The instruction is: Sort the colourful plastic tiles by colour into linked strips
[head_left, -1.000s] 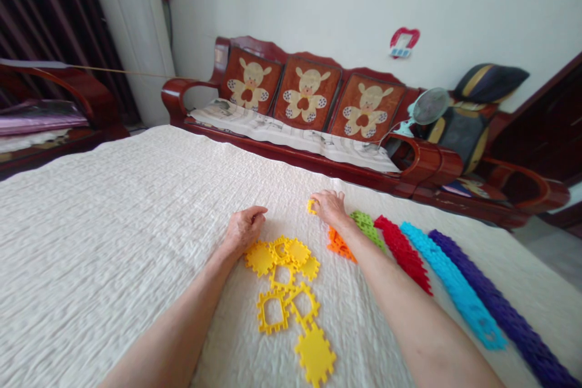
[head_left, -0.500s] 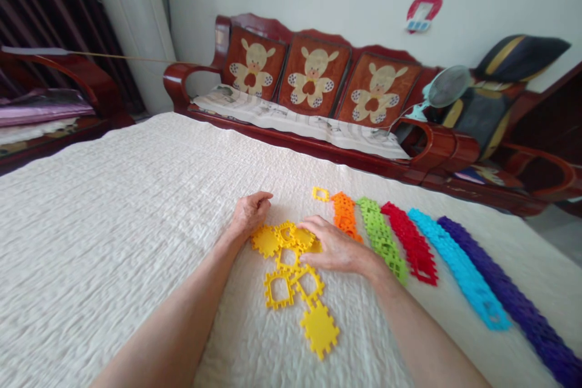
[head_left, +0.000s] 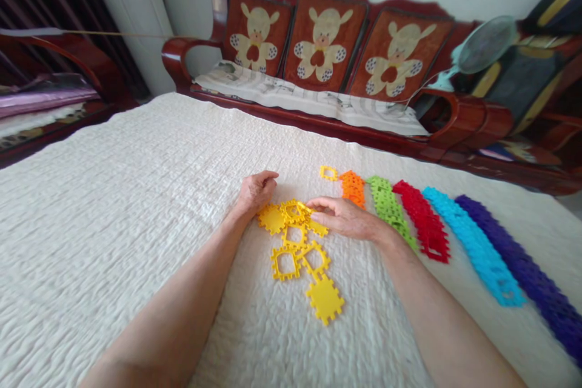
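Note:
Flat yellow interlocking plastic tiles with toothed edges lie in a loose pile between my hands. Some are solid, like the yellow tile (head_left: 325, 299) nearest me; others are open frames, like the yellow frame (head_left: 286, 264) at the pile's lower left. My right hand (head_left: 342, 216) pinches a tilted yellow tile (head_left: 304, 207) between thumb and fingers at the top of the pile; its fingers cover part of it. Just beyond the pile's left side, my left hand (head_left: 257, 191) rests with fingers curled in, and nothing shows between the fingertips.
Rows of stacked tiles run to the right: orange (head_left: 353, 189), green (head_left: 385, 209), red (head_left: 422, 221), light blue (head_left: 475, 245) and purple (head_left: 513, 267). One yellow frame (head_left: 328, 173) lies beyond the orange row. A white quilted cover (head_left: 150, 194) spreads underneath; a wooden sofa (head_left: 313, 112) stands behind.
My right hand has lifted a yellow tile slightly at the pile's top, tilting it. The left hand stays curled beside the pile. The camera view has dipped and shifted a little.

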A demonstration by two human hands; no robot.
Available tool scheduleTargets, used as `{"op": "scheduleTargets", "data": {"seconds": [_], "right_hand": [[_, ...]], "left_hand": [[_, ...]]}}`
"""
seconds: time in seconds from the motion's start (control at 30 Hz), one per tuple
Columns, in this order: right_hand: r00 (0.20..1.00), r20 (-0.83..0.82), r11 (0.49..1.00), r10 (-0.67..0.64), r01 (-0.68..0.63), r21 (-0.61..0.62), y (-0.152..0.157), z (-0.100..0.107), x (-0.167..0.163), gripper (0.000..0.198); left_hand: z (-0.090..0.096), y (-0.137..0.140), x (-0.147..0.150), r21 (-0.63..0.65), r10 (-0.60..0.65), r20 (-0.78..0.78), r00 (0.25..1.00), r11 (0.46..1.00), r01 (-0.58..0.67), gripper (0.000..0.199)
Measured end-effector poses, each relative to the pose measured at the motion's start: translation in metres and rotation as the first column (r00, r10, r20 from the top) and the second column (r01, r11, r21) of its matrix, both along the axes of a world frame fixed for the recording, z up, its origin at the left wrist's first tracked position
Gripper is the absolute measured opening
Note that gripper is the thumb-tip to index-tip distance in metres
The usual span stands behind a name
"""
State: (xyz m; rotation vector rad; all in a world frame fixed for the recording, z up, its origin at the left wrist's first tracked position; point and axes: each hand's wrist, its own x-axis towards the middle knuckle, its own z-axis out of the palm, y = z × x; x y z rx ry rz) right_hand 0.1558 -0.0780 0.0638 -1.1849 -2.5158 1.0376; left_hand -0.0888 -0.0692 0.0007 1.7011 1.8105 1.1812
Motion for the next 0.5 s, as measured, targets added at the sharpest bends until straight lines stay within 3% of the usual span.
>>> {"op": "scheduleTargets", "data": {"seconds": [0.1,0.23,0.33,0.5], "right_hand": [[0.993,-0.008,0.985,-0.122,0.122,0.126,0.002,-0.005,-0.004,0.041],[0.964,-0.072,0.886,-0.256,0.264,0.382,0.008,-0.015,-0.006,0.043],[0.976,-0.097,0.84,-0.196,0.218,0.497,0.011,-0.022,-0.006,0.045],[0.996,-0.032,0.846,-0.079,0.084,0.526,0.011,-0.031,-0.01,0.042]], "left_hand": [[0.0,0.0,0.0,-0.007,-0.001,0.0,1.0,1.0,0.001,0.035],[0.001,0.0,0.001,-0.023,0.004,0.001,1.0,1.0,-0.004,0.034],[0.002,0.0,0.001,-0.029,0.011,-0.001,1.0,1.0,-0.011,0.034],[0.0,0.0,0.001,-0.023,0.007,0.002,1.0,1.0,-0.006,0.035]]}}
